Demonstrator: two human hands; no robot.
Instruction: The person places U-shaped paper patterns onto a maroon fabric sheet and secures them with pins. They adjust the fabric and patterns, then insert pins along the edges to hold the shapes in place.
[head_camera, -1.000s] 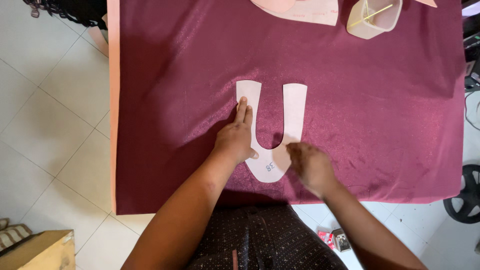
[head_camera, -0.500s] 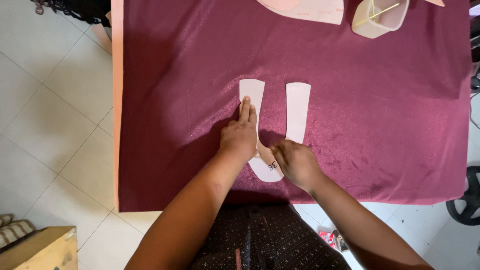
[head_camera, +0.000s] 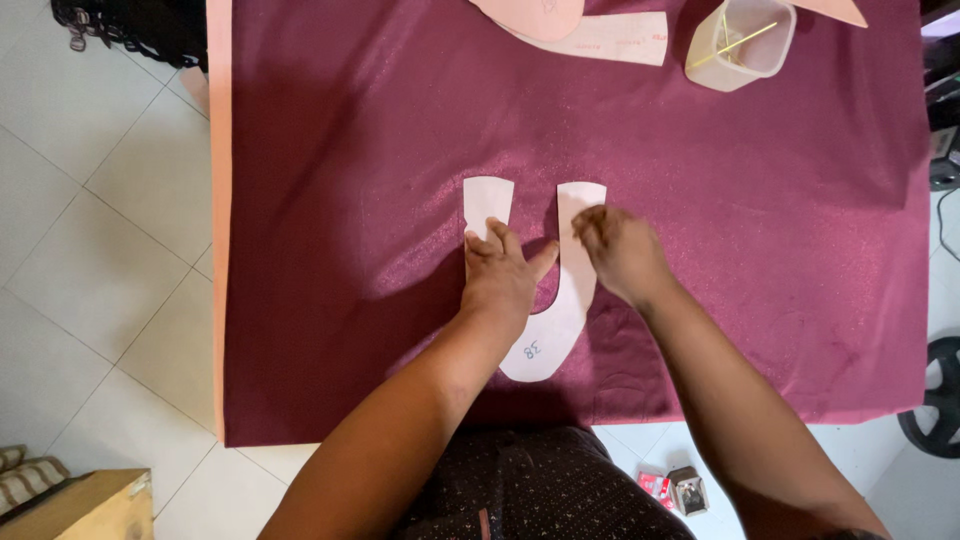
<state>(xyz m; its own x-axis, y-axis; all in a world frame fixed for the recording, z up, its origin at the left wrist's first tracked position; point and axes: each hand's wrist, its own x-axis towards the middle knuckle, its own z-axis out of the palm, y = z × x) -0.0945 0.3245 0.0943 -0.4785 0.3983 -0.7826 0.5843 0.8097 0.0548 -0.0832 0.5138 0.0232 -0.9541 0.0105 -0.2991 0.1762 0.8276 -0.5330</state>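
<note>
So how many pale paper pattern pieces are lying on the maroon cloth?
4: a U-shaped piece under both hands, a rounded piece and a strip at the top edge, a corner piece top right, partly cropped.

Even, fairly bright daylight-like light fills the scene. The maroon fabric shows a soft pale sheen in a broad patch around the white U-shaped paper pattern, brightest just left of it. The left hand and its forearm cast a soft-edged dark shadow onto the fabric to their left and below. The right hand is slightly motion-blurred at the fingers. Focus is otherwise sharp; the floor tiles left of the fabric look mildly bent by the wide lens.
</note>
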